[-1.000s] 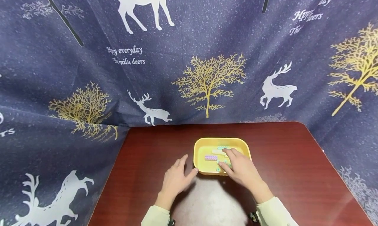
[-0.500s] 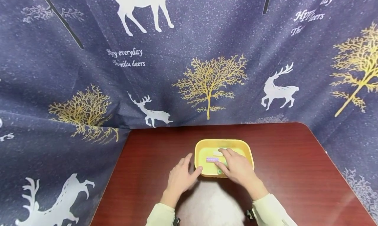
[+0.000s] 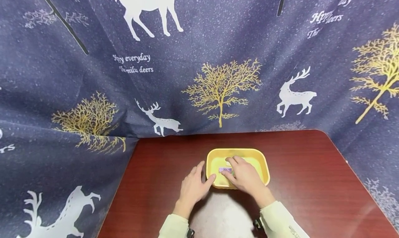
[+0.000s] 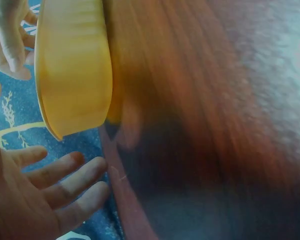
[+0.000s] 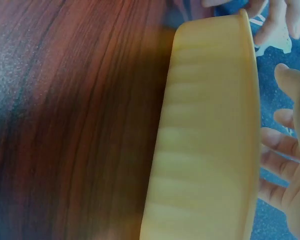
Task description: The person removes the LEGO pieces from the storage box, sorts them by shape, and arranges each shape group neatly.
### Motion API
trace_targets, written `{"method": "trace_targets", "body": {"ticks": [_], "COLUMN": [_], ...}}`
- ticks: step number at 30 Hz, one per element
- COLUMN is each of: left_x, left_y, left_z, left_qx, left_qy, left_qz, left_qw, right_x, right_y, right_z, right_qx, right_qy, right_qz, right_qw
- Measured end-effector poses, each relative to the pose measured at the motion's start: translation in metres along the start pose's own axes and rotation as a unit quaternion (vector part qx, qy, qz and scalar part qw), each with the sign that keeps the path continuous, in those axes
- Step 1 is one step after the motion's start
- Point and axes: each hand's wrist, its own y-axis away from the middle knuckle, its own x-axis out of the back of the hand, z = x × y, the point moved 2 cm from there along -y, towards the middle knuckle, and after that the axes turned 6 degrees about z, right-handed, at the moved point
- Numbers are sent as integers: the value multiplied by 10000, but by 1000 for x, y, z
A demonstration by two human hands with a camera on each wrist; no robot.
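A shallow yellow plastic tub (image 3: 237, 149) stands on the table. In it lie a purple studded toy brick (image 3: 223, 170) and a pale flat piece (image 3: 228, 164), both partly behind my right hand (image 3: 246, 177). That hand reaches over the front rim, thumb and fingers spread apart above the pieces, with nothing seen between them. My left hand (image 3: 194, 186) is at the tub's left front corner, thumb tip by the rim. The left wrist view shows its fingers (image 4: 72, 182) spread and relaxed near the yellow wall. The tub's wall (image 5: 205, 135) hides the pieces in the right wrist view.
The tub rests on a dark red wood-grain table (image 3: 296, 182), with a bright glare patch in front. Behind the table and along its sides hangs a blue curtain (image 3: 193, 103) printed with deer and trees.
My right hand has moved left over the tub and now covers more of the pieces. My left hand has shifted slightly right and up. The head view has tilted a little.
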Motion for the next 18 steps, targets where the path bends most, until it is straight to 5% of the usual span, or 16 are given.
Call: {"method": "trace_targets", "body": {"ticks": [18], "left_x": [-2], "left_y": [-16], "left_z": [6], "left_qx": [192], "left_qy": [440], "left_qz": [11], "left_qw": [9988], "right_x": [-19], "right_y": [-6], "right_z": [2], "right_qx": [-104], "right_qy": [43], "right_qz": [-586], "right_qw": [9982]}}
